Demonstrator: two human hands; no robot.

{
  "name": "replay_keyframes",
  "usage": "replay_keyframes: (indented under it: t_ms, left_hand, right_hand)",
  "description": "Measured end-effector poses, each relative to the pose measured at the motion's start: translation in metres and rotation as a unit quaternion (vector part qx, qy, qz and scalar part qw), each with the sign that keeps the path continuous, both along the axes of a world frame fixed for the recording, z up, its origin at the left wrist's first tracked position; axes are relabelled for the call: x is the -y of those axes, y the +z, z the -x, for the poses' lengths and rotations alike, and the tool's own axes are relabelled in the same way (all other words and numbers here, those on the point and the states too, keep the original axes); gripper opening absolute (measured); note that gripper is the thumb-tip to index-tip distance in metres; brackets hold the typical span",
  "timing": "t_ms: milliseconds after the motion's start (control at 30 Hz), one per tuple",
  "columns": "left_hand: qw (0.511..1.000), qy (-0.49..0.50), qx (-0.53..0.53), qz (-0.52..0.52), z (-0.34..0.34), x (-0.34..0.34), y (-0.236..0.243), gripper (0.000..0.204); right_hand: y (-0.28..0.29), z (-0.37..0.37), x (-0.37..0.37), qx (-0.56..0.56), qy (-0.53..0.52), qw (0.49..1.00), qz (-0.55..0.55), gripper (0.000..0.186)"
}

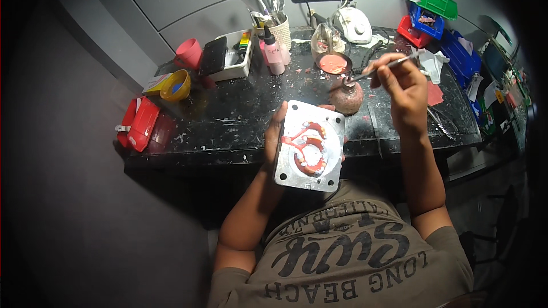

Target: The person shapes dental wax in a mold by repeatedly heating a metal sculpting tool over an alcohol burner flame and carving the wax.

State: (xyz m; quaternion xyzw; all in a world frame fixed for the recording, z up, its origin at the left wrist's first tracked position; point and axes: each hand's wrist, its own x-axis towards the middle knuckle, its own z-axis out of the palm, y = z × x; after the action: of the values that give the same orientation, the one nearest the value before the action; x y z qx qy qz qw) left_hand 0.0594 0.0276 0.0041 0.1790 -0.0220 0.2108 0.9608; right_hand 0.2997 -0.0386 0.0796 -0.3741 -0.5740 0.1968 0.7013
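My left hand (pixel 275 132) is wrapped round the edge of a square metal dental flask half (pixel 290 115), tilted up in front of my chest. Set in its pale filling are two denture arches (pixel 311 166) with pink-red bases and white teeth, joined by pink strips. My raised right hand (pixel 404 90) pinches a long thin brush-like tool (pixel 391 64). The tool slants down leftward across the neck of a round, speckled pinkish jar (pixel 346 101); whether its tip touches the jar, I cannot tell.
On the black bench (pixel 228 128) stand a dish of pink material (pixel 333 63), a dropper bottle (pixel 273 54), a tool cup (pixel 279 33), a white tray (pixel 242 67), a yellow bowl (pixel 174 85) and a red container (pixel 142 124). A white control unit (pixel 352 25) sits behind; coloured bins (pixel 436 1) rise at right.
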Motion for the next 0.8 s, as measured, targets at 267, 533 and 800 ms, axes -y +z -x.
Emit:
replay_keyframes:
  t_ms: [267,533,800]
  left_hand:
    - [0.997,0.046,-0.036,-0.045,0.003,0.001,0.004,0.091]
    - [0.998,0.061,0.029,-0.012,0.003,0.002,0.003,0.085]
    - [0.998,0.038,0.006,-0.053,0.003,0.0,-0.001,0.085]
  right_hand:
    - [-0.009,0.046,0.017,0.04,0.14,0.989,-0.033,0.017]
    - [-0.019,0.05,0.013,0.136,0.164,0.972,-0.097,0.026]
    - [-0.018,0.05,0.017,0.146,0.153,0.975,-0.067,0.027]
